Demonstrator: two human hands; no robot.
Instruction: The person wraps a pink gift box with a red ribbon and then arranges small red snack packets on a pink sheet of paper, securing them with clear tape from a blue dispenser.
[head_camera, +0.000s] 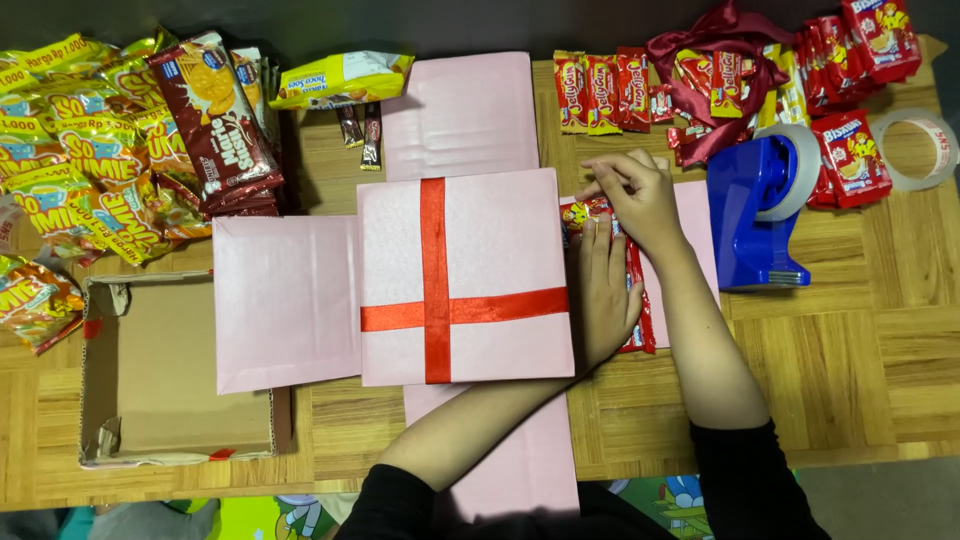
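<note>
A pink box lid with a crossed red ribbon lies on the middle of an unfolded pink box. On the box's right flap sit red snack packets. My left hand lies flat on these packets, fingers together, just right of the lid. My right hand is above it, fingertips pinching at the top end of a red packet by the lid's upper right corner.
A blue tape dispenser stands right of my hands, with a tape roll beyond. A dark red ribbon and more red packets lie at the back. Yellow and brown snack bags fill the left; an open cardboard box sits front left.
</note>
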